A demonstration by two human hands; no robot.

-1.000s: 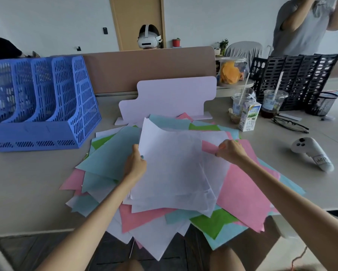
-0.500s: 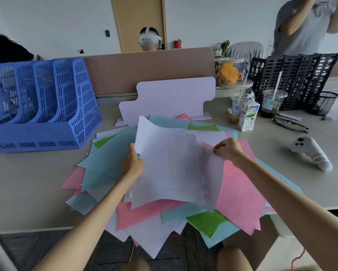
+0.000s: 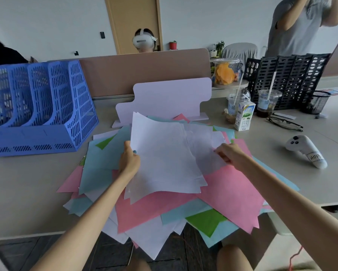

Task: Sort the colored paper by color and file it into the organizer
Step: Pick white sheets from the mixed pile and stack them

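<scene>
Now left hand [image 3: 129,161] (outstretched) on sheets [image 3: 164,159]

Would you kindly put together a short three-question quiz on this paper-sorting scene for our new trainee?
1. True or false: the blue organizer already holds sorted paper.
2. Which colour are the sheets that the left hand and the right hand hold? A pink; B white; C green.
3. Fill in: the milk carton stands to the ___ of the paper pile.

Key: 1 false, no paper shows in its slots; 2 B; 3 right.
</scene>
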